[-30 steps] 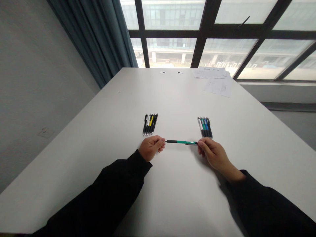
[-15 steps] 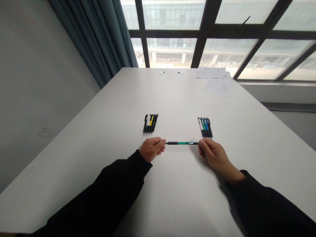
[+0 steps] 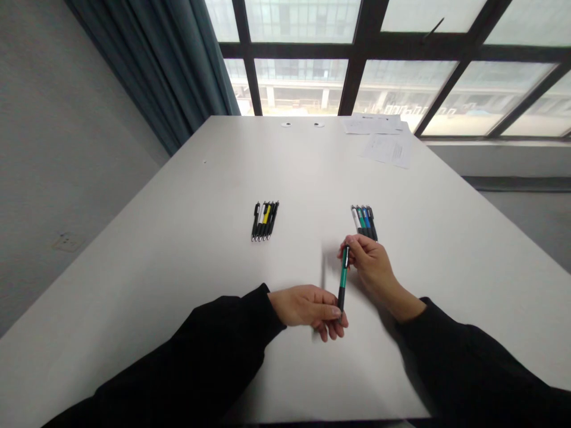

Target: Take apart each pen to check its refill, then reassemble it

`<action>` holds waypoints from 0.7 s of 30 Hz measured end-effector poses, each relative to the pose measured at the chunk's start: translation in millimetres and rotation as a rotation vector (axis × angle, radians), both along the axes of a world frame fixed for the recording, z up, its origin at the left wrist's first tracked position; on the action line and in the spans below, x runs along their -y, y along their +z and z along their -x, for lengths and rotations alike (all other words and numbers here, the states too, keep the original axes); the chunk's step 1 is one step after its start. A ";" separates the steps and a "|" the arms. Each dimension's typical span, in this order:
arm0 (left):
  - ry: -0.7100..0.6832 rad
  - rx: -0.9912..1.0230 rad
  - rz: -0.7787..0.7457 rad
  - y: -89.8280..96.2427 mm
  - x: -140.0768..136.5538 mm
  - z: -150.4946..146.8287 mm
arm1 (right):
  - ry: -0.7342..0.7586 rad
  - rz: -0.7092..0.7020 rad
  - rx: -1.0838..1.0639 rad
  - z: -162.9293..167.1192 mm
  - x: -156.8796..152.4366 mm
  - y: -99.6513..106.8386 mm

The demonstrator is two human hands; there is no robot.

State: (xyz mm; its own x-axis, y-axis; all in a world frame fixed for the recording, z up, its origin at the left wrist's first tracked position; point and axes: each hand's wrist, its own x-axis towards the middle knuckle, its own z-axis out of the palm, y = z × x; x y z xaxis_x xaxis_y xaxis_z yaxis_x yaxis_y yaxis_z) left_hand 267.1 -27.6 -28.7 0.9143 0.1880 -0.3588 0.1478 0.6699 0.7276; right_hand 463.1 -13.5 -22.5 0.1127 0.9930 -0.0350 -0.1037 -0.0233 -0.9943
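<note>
A green and black pen (image 3: 343, 276) is held nearly upright in the view, above the table, between my two hands. My right hand (image 3: 368, 257) pinches its top end by the clip. At the lower, black grip end, my left hand (image 3: 312, 309) has its thumb and fingers closed on the pen. Just beyond my right hand lies a row of several pens (image 3: 364, 220), white, green, blue and black; their lower ends are partly covered by that hand. Farther left lies another row of several pens (image 3: 264, 221), black, white and yellow.
All this is on a long white table (image 3: 200, 238). Papers (image 3: 386, 148) lie at its far right end, and two small white pieces (image 3: 286, 124) sit at the far edge. Windows and a blue curtain (image 3: 156, 65) stand behind.
The pen has turned from lying crosswise to pointing toward me. My left hand has moved right and nearer, while my right hand has shifted slightly left. The view has shifted a little.
</note>
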 end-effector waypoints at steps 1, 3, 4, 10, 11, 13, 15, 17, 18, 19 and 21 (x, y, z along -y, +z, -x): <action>-0.018 0.007 -0.006 0.0 2.1 -3.2 | 0.019 0.025 -0.013 4.5 -0.1 -1.2; -0.006 0.010 -0.032 0.5 2.8 -6.9 | 0.052 0.061 -0.041 12.9 0.6 -3.3; 0.018 0.010 -0.050 0.9 2.0 -7.5 | 0.068 0.074 -0.055 16.2 1.1 -4.1; 0.131 0.026 -0.095 3.3 -4.0 -3.7 | 0.142 0.073 -0.168 18.3 5.6 -3.5; 0.149 0.027 -0.091 3.4 -4.0 -3.0 | 0.172 0.071 -0.197 16.3 6.7 -2.8; 0.178 0.034 -0.094 3.3 -3.5 -1.9 | 0.243 0.070 -0.244 12.2 8.9 -1.0; 0.195 0.049 -0.108 3.1 -2.8 -1.2 | 0.308 0.070 -0.260 9.2 10.7 1.0; 0.206 0.056 -0.127 3.0 -2.4 -0.8 | 0.345 0.068 -0.256 7.6 11.5 2.6; 0.209 0.056 -0.138 2.9 -2.3 -0.6 | 0.359 0.067 -0.252 7.3 11.6 3.1; 0.205 0.055 -0.146 2.9 -2.3 -0.4 | 0.372 0.066 -0.247 7.1 11.6 3.4; 0.191 0.059 -0.152 2.8 -2.2 0.3 | 0.389 0.058 -0.235 6.8 11.4 3.6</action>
State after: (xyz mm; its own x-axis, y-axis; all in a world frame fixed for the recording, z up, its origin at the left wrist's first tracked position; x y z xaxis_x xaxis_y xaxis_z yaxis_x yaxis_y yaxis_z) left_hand 266.9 -25.4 -25.9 0.8755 0.4071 -0.2603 -0.0165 0.5636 0.8259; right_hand 456.4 -24.9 -18.9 -0.2859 0.9555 -0.0722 -0.2988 -0.1605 -0.9407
